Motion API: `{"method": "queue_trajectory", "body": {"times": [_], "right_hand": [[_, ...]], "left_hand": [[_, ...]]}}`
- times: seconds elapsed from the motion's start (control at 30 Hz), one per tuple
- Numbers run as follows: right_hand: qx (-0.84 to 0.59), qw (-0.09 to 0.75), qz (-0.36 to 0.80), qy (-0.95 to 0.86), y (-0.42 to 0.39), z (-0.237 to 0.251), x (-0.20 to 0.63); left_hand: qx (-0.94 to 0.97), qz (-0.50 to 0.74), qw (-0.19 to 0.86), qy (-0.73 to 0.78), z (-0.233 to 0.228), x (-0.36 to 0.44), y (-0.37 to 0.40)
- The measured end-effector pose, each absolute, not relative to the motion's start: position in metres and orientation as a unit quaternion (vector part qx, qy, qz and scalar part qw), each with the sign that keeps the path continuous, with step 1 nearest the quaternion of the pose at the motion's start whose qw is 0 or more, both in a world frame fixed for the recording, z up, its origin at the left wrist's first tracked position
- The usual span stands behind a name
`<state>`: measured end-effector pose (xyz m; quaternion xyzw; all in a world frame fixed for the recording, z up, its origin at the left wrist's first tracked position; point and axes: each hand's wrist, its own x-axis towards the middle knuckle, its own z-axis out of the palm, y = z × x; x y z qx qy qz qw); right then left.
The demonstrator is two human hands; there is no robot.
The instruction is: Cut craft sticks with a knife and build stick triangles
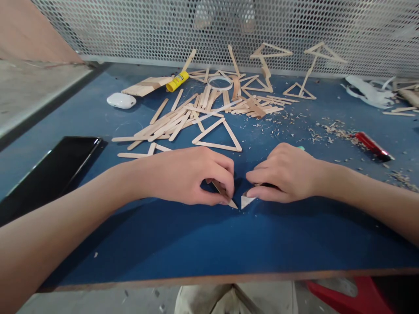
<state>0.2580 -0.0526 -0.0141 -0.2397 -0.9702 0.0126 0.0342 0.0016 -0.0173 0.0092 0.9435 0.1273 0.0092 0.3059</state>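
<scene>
Nearest, on the blue counter (196, 244), the left hand (190, 174) pinches a pointed wooden stick (225, 195) between curled fingers, its tip touching the surface, while the right hand (284, 172), just beside it at 3 o'clock, is closed on a small wooden triangle piece (246, 201). Farther off at 12 o'clock lies a stick triangle (218, 137), then a loose stick pile (183, 115), with a glue stick (177, 81) at 11 o'clock and a black phone (52, 170) at 9 o'clock

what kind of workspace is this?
Likely a hobby or craft bench. A blue table holds loose craft sticks, a glued stick triangle and a glue stick. Both hands hold cut stick pieces.
</scene>
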Motion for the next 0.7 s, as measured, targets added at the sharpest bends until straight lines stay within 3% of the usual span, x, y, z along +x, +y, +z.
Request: {"method": "queue_trajectory", "body": {"times": [0.33, 0.7], "right_hand": [[-0.243, 0.035, 0.009, -0.969, -0.0528, -0.0146, 0.2584], [-0.240, 0.034, 0.010, -0.970, -0.0528, -0.0141, 0.2586]], "left_hand": [[0.946, 0.000, 0.296, 0.136, 0.0114, 0.0007, -0.0169], [0.968, 0.000, 0.174, 0.183, 0.0167, -0.0074, -0.0140]]}}
